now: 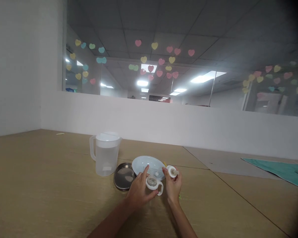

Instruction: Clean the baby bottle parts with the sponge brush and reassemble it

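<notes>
My left hand [139, 190] is closed around a clear baby bottle [152, 180] with its open neck facing up. A white collar with a loop handle [160, 189] circles the bottle below the neck. To the right, my right hand [173, 189] grips a white bottle cap [172, 171] with a pale teat-like tip, apart from the bottle. Behind both hands sits a white bowl [146, 162], partly covered by them; small pale things inside it are too blurred to name.
A clear plastic pitcher [106, 158] of water stands left of the bowl. Between them lies a round metal tray [124, 177]. A teal cloth [275, 170] is spread at the far right. Behind the table [52, 185] rises a white wall with a window above it.
</notes>
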